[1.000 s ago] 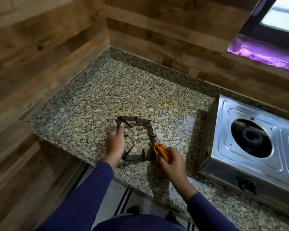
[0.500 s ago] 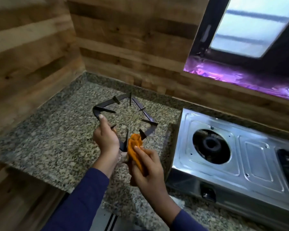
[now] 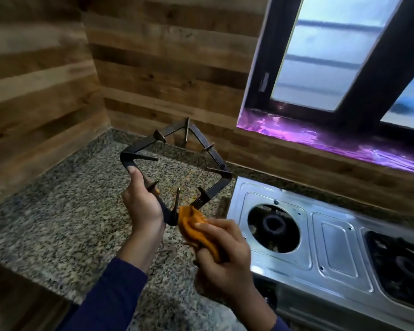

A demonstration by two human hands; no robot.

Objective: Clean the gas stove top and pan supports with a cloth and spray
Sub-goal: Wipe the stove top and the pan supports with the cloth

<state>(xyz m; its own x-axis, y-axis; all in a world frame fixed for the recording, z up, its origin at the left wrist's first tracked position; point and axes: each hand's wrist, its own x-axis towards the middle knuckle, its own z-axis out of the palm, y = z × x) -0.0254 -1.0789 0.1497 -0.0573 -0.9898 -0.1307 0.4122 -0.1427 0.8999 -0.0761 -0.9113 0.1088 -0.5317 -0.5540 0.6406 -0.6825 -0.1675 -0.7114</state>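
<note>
1. My left hand (image 3: 142, 204) grips the dark metal pan support (image 3: 177, 161) by its near-left side, fingers wrapped round the bar and thumb laid up along it toward the left corner.
2. I hold the pan support lifted clear of the granite counter (image 3: 58, 211), tilted so its far corner stands higher than the near one, with its prongs pointing inward.
3. My right hand (image 3: 225, 254) is clenched round a bunched orange cloth (image 3: 194, 226), fingers pressing it from above.
4. The cloth touches the pan support at its near corner, just right of my left hand.
5. The steel gas stove (image 3: 320, 247) sits on the counter to the right, close beside my right hand.
6. Its left burner (image 3: 274, 225) lies bare in a round opening; another burner (image 3: 403, 268) farther right has a dark support over it, partly cut off by the edge of the view.
7. Wood-panelled walls (image 3: 153, 68) close the corner on the left and far sides, and a dark-framed window (image 3: 339, 56) stands above the stove.
8. Dark blue sleeves (image 3: 110, 295) cover both my forearms.
</note>
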